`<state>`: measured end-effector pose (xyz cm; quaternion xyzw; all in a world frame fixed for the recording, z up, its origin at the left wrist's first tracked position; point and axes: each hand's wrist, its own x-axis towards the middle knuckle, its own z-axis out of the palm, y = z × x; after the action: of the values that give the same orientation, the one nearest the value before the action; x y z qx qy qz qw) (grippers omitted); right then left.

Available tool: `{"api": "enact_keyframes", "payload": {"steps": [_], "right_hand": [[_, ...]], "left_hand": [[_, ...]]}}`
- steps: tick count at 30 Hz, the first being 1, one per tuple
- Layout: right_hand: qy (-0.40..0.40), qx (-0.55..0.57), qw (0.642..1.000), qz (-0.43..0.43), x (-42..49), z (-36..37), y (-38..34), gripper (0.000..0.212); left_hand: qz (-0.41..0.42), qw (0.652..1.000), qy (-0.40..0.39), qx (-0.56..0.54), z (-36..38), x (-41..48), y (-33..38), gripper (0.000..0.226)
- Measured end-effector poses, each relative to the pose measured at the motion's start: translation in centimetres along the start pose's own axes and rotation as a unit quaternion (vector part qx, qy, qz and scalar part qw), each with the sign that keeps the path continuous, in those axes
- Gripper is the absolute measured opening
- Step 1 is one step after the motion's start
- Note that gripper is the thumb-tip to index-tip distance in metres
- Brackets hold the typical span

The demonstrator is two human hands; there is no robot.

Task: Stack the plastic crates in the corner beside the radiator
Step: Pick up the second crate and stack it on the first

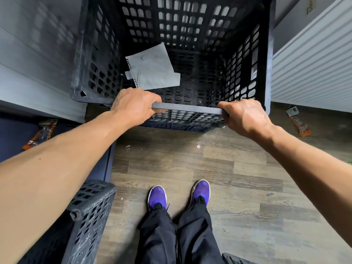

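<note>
We're holding crate rim, left grip and right grip curled round it; should be lowering level, snug beside radiator.

- Left hand is knuckles up, fingers curled round the crate rim, with the thumb tucked under it.
- Right hand grips the same rim, its fingers wrapped the same way.
- The rim spans between the two sets of fingers.
- Left forearm and right forearm are bare, reach forward and converge.
</note>
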<state>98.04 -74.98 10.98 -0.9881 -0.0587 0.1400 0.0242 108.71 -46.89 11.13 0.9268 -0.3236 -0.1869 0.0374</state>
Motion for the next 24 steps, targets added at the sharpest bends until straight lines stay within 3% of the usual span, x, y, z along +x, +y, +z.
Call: {"api": "enact_keyframes", "payload": {"steps": [6, 17, 21, 24], "right_hand": [[-0.022, -0.012, 1.0, -0.002, 0.3, -0.4, 0.2, 0.012], [0.065, -0.021, 0.997, 0.03, -0.9, 0.9, -0.9, 0.007], [0.034, -0.027, 0.999, 0.026, -0.3, 0.3, -0.5, 0.006], [0.013, -0.023, 0.999, 0.03, -0.1, -0.1, -0.4, 0.009]], "left_hand": [[0.0, 1.0, 0.007, 0.006, 0.1, -0.1, -0.1, 0.011], [0.002, 0.999, 0.037, 0.03, 0.7, -0.9, 0.4, 0.018], [-0.013, 1.0, -0.006, -0.005, 0.0, 0.0, 0.2, 0.009], [0.001, 0.997, -0.052, -0.057, -0.8, 0.1, -0.4, 0.017]]}}
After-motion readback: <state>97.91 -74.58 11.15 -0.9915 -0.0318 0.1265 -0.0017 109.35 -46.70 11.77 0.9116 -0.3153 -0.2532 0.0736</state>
